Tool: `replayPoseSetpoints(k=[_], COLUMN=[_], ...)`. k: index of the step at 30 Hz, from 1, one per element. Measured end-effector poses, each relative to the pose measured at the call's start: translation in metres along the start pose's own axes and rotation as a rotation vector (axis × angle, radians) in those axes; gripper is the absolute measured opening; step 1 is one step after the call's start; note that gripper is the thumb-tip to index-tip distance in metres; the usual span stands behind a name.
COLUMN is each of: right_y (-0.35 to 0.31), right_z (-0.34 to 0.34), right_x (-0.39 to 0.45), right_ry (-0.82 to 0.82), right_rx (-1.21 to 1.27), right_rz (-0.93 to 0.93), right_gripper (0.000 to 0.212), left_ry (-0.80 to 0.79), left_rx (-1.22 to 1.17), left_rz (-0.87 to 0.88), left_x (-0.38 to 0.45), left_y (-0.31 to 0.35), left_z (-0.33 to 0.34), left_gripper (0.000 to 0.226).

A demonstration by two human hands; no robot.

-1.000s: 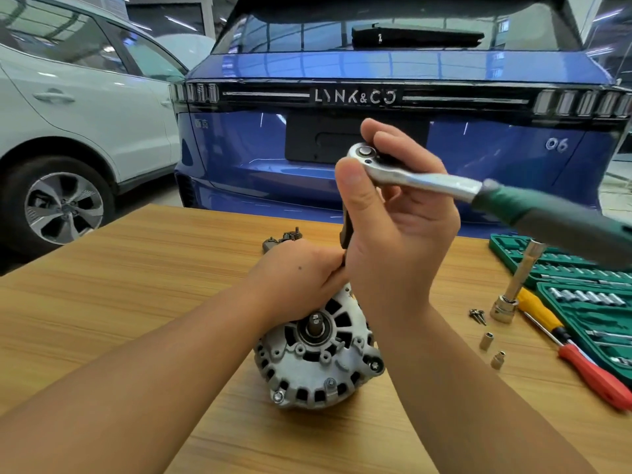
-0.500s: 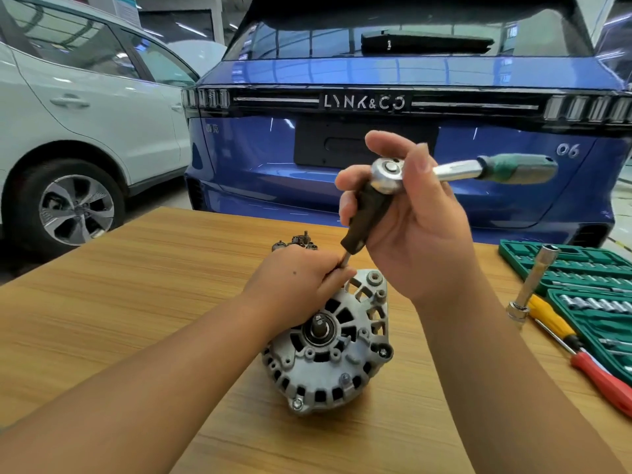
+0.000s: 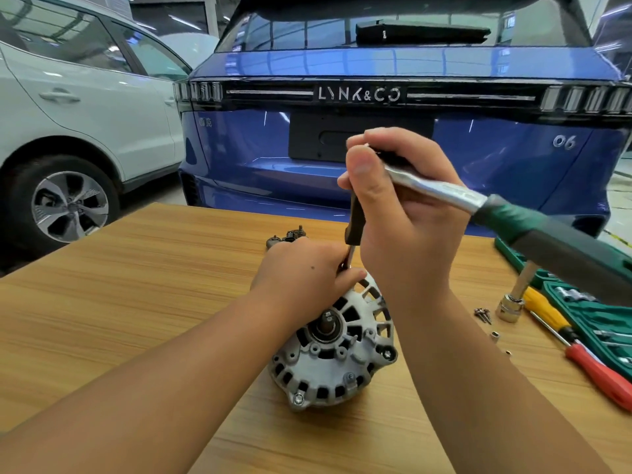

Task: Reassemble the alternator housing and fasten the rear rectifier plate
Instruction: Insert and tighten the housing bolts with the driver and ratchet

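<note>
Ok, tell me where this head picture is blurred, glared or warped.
Head view: the ratchet handle near the lens is soft; ceiling lights streak the blue car; wide-angle bends the table edge; the alternator is fairly sharp.

The alternator housing (image 3: 337, 350) is cast metal, pale grey and matt with a slightly grainy skin. The ratchet (image 3: 441, 193) has a polished, shiny metal shank and a green and dark grey matt handle (image 3: 554, 241) that looks like rubbery plastic. The table (image 3: 119, 302) shows a smooth wood-grain top with a low sheen. The screwdriver (image 3: 581, 354) has glossy red and yellow plastic. The blue car (image 3: 478, 159) wears glossy, mirror-like paint
</note>
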State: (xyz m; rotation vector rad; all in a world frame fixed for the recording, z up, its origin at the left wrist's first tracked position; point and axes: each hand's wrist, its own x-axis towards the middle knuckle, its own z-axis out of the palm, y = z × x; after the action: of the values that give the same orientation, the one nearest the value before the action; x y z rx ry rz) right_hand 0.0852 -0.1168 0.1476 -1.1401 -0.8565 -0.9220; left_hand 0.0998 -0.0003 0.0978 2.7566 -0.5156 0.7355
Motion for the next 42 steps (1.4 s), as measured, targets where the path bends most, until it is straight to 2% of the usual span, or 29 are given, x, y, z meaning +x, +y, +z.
replayPoseSetpoints(k=[4, 6, 9, 12, 17, 21, 24, 27, 32, 36, 39, 42], right_y=[0.007, 0.007, 0.005, 0.001, -0.003, -0.007, -0.008, -0.007, -0.009, -0.014, -0.016, -0.014], right_z=[-0.006, -0.009, -0.011, -0.015, -0.025, -0.027, -0.025, -0.026, -0.034, -0.028, -0.018, -0.013], right_x=[0.002, 0.002, 0.004, 0.007, 0.018, 0.024, 0.026, 0.025, 0.026, 0.024, 0.018, 0.014], right_ry=[0.066, 0.073, 0.055, 0.009, -0.115, -0.247, -0.268, -0.280, -0.389, -0.333, -0.224, -0.103], right_rx=[-0.164, -0.166, -0.102, 0.108, 0.510, 0.510, 0.481, 0.469, 0.311, 0.166, 0.099, -0.060], right_rz=[-0.146, -0.142, 0.002, 0.179, 0.527, 0.669, 0.722, 0.658, 0.396, 0.254, 0.192, 0.036], right_gripper=[0.015, 0.015, 0.010, 0.008, 0.031, 0.053, 0.061, 0.054, 0.012, 0.008, 0.011, 0.014], left_ry=[-0.001, 0.013, -0.008, -0.007, -0.067, -0.113, -0.150, -0.160, -0.153, -0.141, -0.142, -0.142], left_rx=[0.060, 0.089, 0.104, 0.092, 0.020, -0.020, -0.068, -0.104, -0.020, -0.011, -0.011, 0.020], left_rz=[0.030, 0.021, -0.039, -0.122, -0.236, -0.167, -0.071, -0.027, 0.025, -0.031, -0.038, -0.016], left_x=[0.005, 0.007, 0.007, 0.004, -0.003, 0.000, 0.005, 0.008, 0.009, 0.009, 0.010, 0.012], left_y=[0.005, 0.005, 0.005, 0.002, -0.007, -0.007, -0.006, -0.004, 0.002, -0.001, -0.001, 0.004], left_z=[0.003, 0.006, 0.009, 0.008, 0.002, -0.002, -0.004, -0.003, -0.001, 0.002, 0.004, 0.003], left_gripper=[0.037, 0.040, 0.036, 0.039, 0.040, 0.032, 0.029, 0.026, 0.030, 0.034, 0.037, 0.037])
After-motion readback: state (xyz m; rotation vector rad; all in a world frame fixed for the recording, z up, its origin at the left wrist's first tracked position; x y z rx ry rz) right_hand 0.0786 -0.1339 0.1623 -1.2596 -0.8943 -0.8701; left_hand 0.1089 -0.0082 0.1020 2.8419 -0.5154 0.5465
